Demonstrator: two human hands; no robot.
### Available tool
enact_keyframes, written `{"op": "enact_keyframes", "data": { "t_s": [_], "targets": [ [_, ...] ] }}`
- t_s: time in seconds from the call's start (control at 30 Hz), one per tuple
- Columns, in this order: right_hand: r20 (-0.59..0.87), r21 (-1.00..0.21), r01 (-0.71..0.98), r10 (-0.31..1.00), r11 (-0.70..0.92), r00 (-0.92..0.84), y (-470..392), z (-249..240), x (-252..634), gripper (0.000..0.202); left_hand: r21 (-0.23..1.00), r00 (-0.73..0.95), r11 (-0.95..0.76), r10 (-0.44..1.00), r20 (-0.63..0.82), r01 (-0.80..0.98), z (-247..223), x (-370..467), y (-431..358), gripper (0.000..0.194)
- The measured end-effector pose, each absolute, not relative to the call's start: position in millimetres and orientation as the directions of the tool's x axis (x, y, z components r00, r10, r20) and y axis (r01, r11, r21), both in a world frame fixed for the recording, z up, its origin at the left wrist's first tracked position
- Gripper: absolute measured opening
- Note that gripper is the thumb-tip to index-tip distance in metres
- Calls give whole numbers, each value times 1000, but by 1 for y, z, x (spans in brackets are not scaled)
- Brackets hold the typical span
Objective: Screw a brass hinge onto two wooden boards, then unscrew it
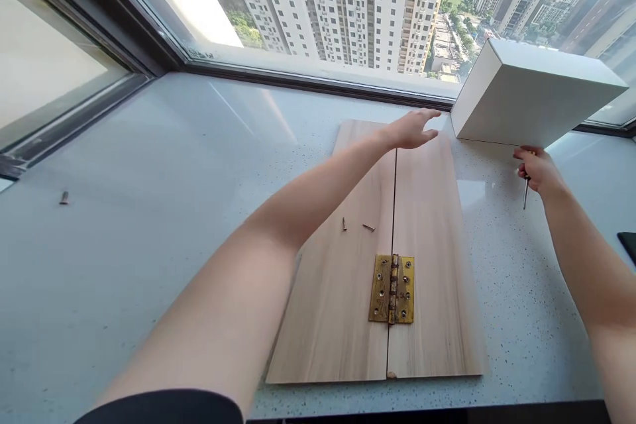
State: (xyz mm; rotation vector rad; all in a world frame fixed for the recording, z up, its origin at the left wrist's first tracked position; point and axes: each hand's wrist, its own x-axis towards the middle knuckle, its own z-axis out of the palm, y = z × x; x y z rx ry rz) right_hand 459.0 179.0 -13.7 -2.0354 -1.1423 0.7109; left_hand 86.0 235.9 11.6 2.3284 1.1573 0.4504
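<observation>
My left hand point(415, 128) reaches over the far end of two wooden boards, its fingers spread and holding nothing. Close to the lower edge of a white box point(541, 99), my right hand point(539, 171) is closed around a screwdriver point(525, 195), whose metal shaft points down toward me. The left board point(328, 318) and the right board point(432, 212) lie side by side with a narrow seam between them. A worn brass hinge point(392, 289) straddles that seam near the front, with screws in several holes. Two loose screws, one upright in view point(344, 224) and one slanted point(368, 227), rest on the left board.
The boards lie on a pale speckled windowsill point(199, 265). Another screw point(64, 198) is far left. Window frames point(298, 83) border the back and left side, with tall buildings outside. A dark object point(629, 245) shows at the right edge.
</observation>
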Motion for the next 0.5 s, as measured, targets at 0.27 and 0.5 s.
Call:
{"op": "enact_keyframes", "data": {
  "t_s": [0.27,0.5],
  "targets": [
    [-457,-640,698,890,-321,-9,68,-10,391,44,476,-131,136,990,-44,869,12,-37,98,79],
    [-399,-499,850,915,-171,-51,25,-12,354,77,380,-190,317,923,-336,869,-2,-73,16,70]
  ]
}}
